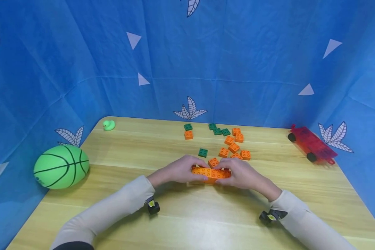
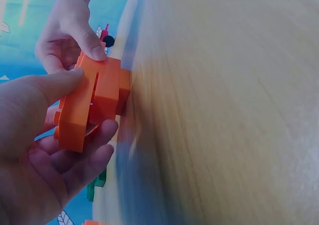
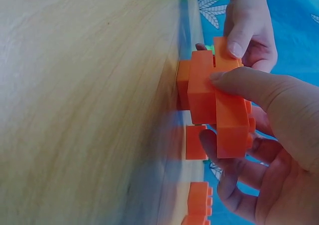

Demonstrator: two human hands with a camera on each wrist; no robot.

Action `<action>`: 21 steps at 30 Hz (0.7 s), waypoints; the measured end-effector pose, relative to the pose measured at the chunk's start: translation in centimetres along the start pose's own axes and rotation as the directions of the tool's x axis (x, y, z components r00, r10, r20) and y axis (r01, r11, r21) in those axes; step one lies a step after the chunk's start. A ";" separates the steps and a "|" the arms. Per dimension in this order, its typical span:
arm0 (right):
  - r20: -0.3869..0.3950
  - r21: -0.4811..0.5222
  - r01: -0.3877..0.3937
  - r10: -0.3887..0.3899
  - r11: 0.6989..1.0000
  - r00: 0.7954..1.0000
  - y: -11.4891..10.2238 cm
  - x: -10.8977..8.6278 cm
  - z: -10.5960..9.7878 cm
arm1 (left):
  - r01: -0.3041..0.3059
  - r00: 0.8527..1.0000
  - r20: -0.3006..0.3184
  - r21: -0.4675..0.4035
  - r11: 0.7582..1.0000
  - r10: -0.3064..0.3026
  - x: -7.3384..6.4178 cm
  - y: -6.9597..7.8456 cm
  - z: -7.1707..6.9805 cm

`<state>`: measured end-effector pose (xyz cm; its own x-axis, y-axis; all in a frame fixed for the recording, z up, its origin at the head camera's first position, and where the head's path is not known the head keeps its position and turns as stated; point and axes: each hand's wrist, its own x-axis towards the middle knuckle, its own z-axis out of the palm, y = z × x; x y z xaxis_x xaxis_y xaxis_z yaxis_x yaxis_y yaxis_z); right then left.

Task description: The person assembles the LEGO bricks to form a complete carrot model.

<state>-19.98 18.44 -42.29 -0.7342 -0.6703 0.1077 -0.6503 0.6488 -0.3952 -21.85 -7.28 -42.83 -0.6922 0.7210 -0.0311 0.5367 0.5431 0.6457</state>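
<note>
Both hands hold a small stack of orange building blocks (image 1: 211,173) near the middle of the table. The stack widens upward: a long studded top layer, a shorter layer below and a narrower block at the bottom. My left hand (image 1: 186,169) pinches the left end, its thumb (image 2: 60,83) along the front of the top layer. At the right end my right hand (image 1: 240,173) grips likewise, thumb (image 3: 244,83) on the front face and fingers behind. In the left wrist view a thin gap (image 2: 93,88) shows between the top and middle layers.
Loose orange blocks (image 1: 234,148) lie just behind the hands, with several green blocks (image 1: 217,131) farther back. A green ball (image 1: 61,167) is at the left edge, a green rubber duck (image 1: 109,125) at the back left. A red toy car (image 1: 313,144) stands on the right; blue curtains surround the table.
</note>
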 end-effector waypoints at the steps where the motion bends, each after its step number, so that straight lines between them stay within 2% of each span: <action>1: 0.000 0.000 0.001 -0.001 1.000 1.000 0.0 0.0 0.0 | 0.003 1.000 -0.002 -0.010 1.000 -0.003 0.0 -0.1 0.0; 13: 0.006 0.013 0.000 -0.001 1.000 1.000 0.0 0.4 0.0 | 0.024 0.999 -0.023 -0.121 0.992 -0.027 0.0 -0.5 0.3; 21: -0.009 0.075 -0.010 0.011 0.997 1.000 0.1 0.1 0.4 | 0.049 0.998 -0.016 -0.169 0.984 -0.052 -0.2 -0.6 0.7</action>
<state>-20.08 18.32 -42.67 -0.7432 -0.6596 0.1119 -0.6262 0.6270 -0.4634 -21.65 -7.41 -43.74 -0.7270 0.6846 -0.0526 0.4132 0.4974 0.7628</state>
